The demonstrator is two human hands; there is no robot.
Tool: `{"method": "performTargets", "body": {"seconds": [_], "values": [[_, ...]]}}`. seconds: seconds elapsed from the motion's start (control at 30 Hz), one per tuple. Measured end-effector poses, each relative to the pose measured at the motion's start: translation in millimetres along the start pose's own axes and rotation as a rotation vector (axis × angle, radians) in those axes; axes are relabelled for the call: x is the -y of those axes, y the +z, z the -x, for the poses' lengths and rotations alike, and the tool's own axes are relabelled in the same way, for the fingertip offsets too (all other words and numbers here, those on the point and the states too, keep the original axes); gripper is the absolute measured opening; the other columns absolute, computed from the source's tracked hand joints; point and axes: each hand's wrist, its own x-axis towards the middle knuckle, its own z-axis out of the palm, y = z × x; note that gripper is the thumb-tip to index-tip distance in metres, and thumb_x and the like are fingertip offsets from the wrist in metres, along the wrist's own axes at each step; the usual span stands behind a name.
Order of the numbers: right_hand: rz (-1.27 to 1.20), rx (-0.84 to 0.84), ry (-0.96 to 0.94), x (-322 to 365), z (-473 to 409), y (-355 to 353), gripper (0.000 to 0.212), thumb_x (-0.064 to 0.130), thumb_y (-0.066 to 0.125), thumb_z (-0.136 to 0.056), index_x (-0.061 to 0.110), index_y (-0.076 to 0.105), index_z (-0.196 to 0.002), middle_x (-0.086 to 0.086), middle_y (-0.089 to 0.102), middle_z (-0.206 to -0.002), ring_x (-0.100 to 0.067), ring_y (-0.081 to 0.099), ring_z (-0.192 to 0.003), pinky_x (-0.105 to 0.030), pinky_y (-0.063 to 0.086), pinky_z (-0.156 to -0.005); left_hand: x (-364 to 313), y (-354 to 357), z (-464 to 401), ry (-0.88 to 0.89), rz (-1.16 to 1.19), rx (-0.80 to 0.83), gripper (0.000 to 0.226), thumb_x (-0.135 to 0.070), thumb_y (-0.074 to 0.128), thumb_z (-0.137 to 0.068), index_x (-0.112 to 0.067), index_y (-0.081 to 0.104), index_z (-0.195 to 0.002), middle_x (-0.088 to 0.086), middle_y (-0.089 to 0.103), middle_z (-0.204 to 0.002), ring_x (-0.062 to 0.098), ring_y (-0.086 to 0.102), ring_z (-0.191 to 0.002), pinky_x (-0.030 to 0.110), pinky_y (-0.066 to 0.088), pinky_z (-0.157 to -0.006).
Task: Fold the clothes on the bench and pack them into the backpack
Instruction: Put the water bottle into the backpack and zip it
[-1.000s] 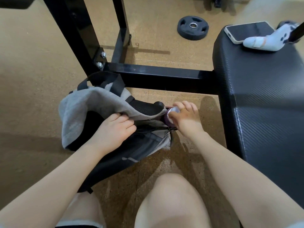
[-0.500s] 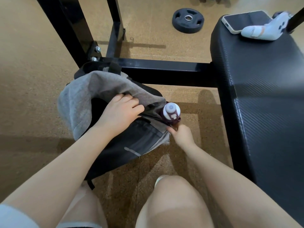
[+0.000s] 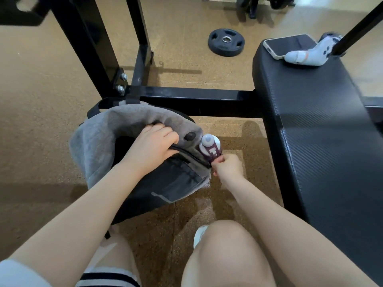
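Observation:
A dark backpack (image 3: 165,183) stands on the floor left of the black bench (image 3: 310,125). Grey cloth (image 3: 97,146) bulges out of its open top. My left hand (image 3: 153,148) grips the front rim of the opening, fingers curled over the edge. A maroon bottle with a white cap (image 3: 209,146) sticks out of the right side pocket. My right hand (image 3: 226,166) pinches the pocket edge just below the bottle. A pale sock (image 3: 308,54) lies at the bench's far end.
A phone (image 3: 288,45) lies on the bench beside the sock. A black rack frame (image 3: 186,100) runs behind the backpack, with an upright (image 3: 87,44) at the left. A weight plate (image 3: 226,42) sits on the floor beyond. My knees fill the bottom of the view.
My right hand came off the bottle's cap, dropped below it and now pinches the pocket edge. My left hand kept its grip on the backpack's rim. The camera shifted slightly.

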Motion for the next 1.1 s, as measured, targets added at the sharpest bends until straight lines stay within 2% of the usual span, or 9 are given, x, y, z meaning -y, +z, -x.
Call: {"method": "performTargets", "body": {"seconds": [0.17, 0.27, 0.37, 0.47, 0.53, 0.6, 0.7, 0.97, 1.1], "values": [[0.071, 0.008, -0.385, 24, 23, -13, 0.01, 0.014, 0.055, -0.089, 0.02, 0.052, -0.082, 0.011, 0.056, -0.075, -0.016, 0.053, -0.074, -0.029, 0.042, -0.064, -2, -14, -1, 0.058, 0.021, -0.061, 0.019, -0.026, 0.071, -0.072, -0.012, 0.057, -0.072, 0.003, 0.056, -0.069, 0.028, 0.056, -0.07, 0.039, 0.046, -0.068], [-0.044, 0.035, -0.458, 35, 26, -18, 0.012, 0.01, 0.055, -0.088, 0.02, 0.052, -0.083, 0.012, 0.056, -0.079, -0.014, 0.054, -0.081, -0.03, 0.042, -0.07, 4, -25, 0, 0.083, 0.03, -0.107, 0.02, -0.032, 0.062, -0.075, -0.012, 0.058, -0.073, 0.003, 0.057, -0.069, 0.026, 0.056, -0.069, 0.036, 0.044, -0.069], [-0.042, 0.041, -0.376, 24, 17, -25, 0.011, 0.008, 0.051, -0.091, 0.018, 0.054, -0.087, 0.005, 0.058, -0.081, -0.018, 0.056, -0.082, -0.029, 0.042, -0.069, 19, -28, 5, 0.098, 0.041, -0.084, 0.029, -0.041, 0.052, -0.079, -0.014, 0.061, -0.073, 0.001, 0.058, -0.07, 0.024, 0.056, -0.067, 0.031, 0.04, -0.066], [0.226, 0.038, -0.266, 15, 9, -28, 0.014, 0.006, 0.044, -0.093, 0.005, 0.058, -0.093, -0.011, 0.06, -0.089, -0.029, 0.056, -0.086, -0.03, 0.04, -0.068, 18, -18, 8, 0.139, 0.036, -0.041, 0.034, -0.046, 0.046, -0.078, -0.016, 0.062, -0.072, -0.002, 0.059, -0.067, 0.022, 0.057, -0.064, 0.03, 0.041, -0.059], [0.294, 0.051, -0.225, 12, 11, -29, 0.018, 0.006, 0.041, -0.093, 0.002, 0.054, -0.081, -0.012, 0.057, -0.081, -0.03, 0.053, -0.08, -0.031, 0.039, -0.063, 5, -10, 6, 0.161, 0.045, -0.024, 0.03, -0.043, 0.051, -0.076, -0.016, 0.063, -0.072, -0.003, 0.059, -0.066, 0.022, 0.058, -0.063, 0.031, 0.044, -0.057], [0.257, 0.062, -0.163, 3, 9, -28, 0.024, 0.012, 0.048, -0.093, -0.001, 0.055, -0.074, -0.011, 0.055, -0.072, -0.029, 0.052, -0.073, -0.03, 0.038, -0.059, -6, -5, 2, 0.167, 0.049, -0.033, 0.031, -0.041, 0.048, -0.078, -0.016, 0.064, -0.072, -0.003, 0.058, -0.065, 0.022, 0.057, -0.062, 0.028, 0.042, -0.058], [0.118, 0.052, -0.065, -13, 8, -24, 0.03, 0.02, 0.061, -0.088, -0.009, 0.067, -0.084, -0.021, 0.062, -0.073, -0.031, 0.056, -0.069, -0.03, 0.039, -0.062, -12, 1, 4, 0.13, 0.077, -0.069, 0.035, -0.039, 0.04, -0.081, -0.015, 0.065, -0.076, -0.003, 0.059, -0.066, 0.022, 0.057, -0.064, 0.028, 0.039, -0.062], [0.18, -0.021, -0.356, 9, 19, -23, 0.033, 0.026, 0.058, -0.089, -0.001, 0.064, -0.071, -0.017, 0.064, -0.066, -0.028, 0.055, -0.06, -0.029, 0.039, -0.054, -8, -19, 3, 0.027, 0.159, -0.098, 0.035, -0.04, 0.041, -0.085, -0.016, 0.066, -0.084, -0.003, 0.059, -0.073, 0.021, 0.054, -0.073, 0.028, 0.033, -0.071], [0.051, -0.016, -0.294, 20, 20, -25, 0.038, 0.024, 0.058, -0.088, 0.002, 0.052, -0.058, -0.018, 0.049, -0.054, -0.021, 0.042, -0.052, -0.025, 0.03, -0.051, -5, -27, 5, 0.03, 0.16, -0.065, 0.035, -0.041, 0.043, -0.084, -0.014, 0.065, -0.081, -0.002, 0.06, -0.071, 0.021, 0.055, -0.069, 0.028, 0.035, -0.067]]}}
